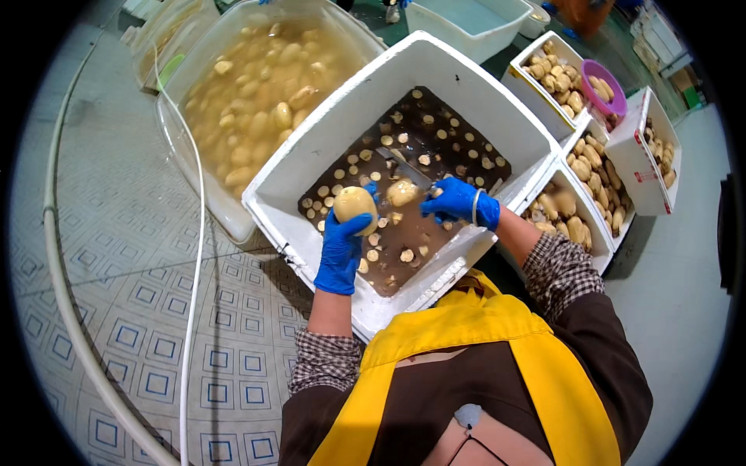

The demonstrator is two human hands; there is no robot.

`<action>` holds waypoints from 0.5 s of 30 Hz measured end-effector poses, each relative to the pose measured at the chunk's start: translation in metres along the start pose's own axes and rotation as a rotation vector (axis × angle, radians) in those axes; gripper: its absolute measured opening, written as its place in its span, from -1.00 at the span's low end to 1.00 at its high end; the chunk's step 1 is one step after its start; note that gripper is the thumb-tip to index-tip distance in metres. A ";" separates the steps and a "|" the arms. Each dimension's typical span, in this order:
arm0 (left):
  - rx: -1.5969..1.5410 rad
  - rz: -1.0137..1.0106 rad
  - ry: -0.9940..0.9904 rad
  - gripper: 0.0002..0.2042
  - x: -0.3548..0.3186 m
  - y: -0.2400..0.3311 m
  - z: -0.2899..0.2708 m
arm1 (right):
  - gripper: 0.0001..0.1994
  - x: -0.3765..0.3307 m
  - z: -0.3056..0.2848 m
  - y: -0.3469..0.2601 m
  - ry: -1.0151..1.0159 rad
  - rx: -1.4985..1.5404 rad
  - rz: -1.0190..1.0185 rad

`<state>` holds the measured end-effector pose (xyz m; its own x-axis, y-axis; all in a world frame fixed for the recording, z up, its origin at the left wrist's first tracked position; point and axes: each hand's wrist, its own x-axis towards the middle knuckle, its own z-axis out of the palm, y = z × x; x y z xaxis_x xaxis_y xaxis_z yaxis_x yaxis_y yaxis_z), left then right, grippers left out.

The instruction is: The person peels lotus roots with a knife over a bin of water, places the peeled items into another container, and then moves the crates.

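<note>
My left hand (pixel 342 245), in a blue glove, is closed around a pale, rounded lotus root segment (pixel 355 208) above the white foam box (pixel 307 145). My right hand (pixel 457 203), also gloved in blue with a band at the wrist, grips a knife (pixel 406 168) whose blade points up and to the left. Its handle is hidden in my fingers. Between my hands is another pale lotus root piece (pixel 402 192); whether it floats or is touched, I cannot tell. Dark brown water in the box carries many small round root ends (pixel 406 255).
At upper left, a large translucent tub (pixel 172 144) holds peeled roots in cloudy water. Foam boxes of lotus roots (pixel 576 229) stand at right, near a purple basin (pixel 614 97). A pale blue tub (pixel 466 35) stands behind. A white hose (pixel 198 272) crosses the tiled floor.
</note>
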<state>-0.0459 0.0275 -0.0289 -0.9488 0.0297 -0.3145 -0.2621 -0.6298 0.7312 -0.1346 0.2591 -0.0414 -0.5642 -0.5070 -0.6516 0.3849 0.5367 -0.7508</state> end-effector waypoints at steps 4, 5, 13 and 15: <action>-0.590 -0.017 -0.156 -0.19 0.014 -0.006 0.013 | -0.75 -0.012 0.014 -0.010 -0.286 0.328 -0.001; -0.692 -0.026 -0.182 -0.15 0.018 -0.006 0.018 | -0.74 -0.011 0.014 -0.008 -0.329 0.389 0.014; -0.745 -0.047 -0.058 -0.24 0.044 -0.007 -0.006 | -0.78 0.008 -0.038 0.047 -0.210 0.955 0.067; -0.477 -0.102 -0.073 -0.35 0.067 -0.007 -0.015 | -0.79 -0.013 -0.047 0.028 -0.045 0.751 -0.007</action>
<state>-0.1054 0.0223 -0.0643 -0.9369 0.1534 -0.3141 -0.2605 -0.9056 0.3346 -0.1509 0.3129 -0.0484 -0.5442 -0.5441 -0.6386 0.7854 -0.0628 -0.6158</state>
